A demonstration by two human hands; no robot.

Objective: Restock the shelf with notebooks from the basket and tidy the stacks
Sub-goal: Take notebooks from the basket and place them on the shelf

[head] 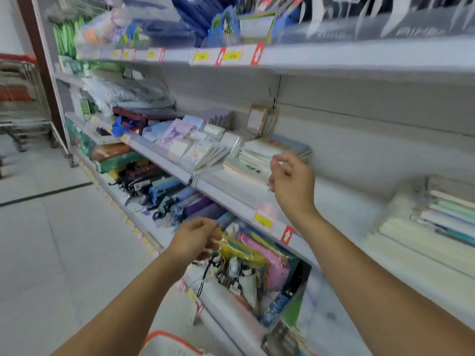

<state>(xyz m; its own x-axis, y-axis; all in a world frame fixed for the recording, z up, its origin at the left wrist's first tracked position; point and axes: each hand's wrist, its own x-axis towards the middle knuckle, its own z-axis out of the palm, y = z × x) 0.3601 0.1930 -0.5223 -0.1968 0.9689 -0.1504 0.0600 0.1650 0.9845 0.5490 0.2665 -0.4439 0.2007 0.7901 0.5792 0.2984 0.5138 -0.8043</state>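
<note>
1. White metal shelf (231, 199), middle tier: carries small patterned notebooks (195, 147) standing in slanted rows at its left, and a low flat stack of notebooks (259, 152) just to their right.
2. Right hand (291, 186): raised in front of that flat stack's near edge, fingers curled loosely inward. Whether the fingertips touch a cover or pinch anything cannot be told; blur hides the contact.
3. Left hand (194, 238): lower, at the front of the tier beneath, fingers partly closed on the upper edge of a yellow crinkly packet (241, 250) that stands among pink and blue pouches. It looks like a light pinch, though the blur leaves this uncertain.
4. Basket (167, 343): only an orange rim shows at the near bottom edge; its contents are not legible.
5. Second stack of pale notebooks (442, 217): far right on the same tier, well apart from both hands.
6. Step in hand, as judged: squaring the flat stack. Advice: flatten the right palm against the stack's near edge and press evenly so all covers shift together, steady the top cover so it does not slide off, and keep clear of the slanted rows beside it.
</note>
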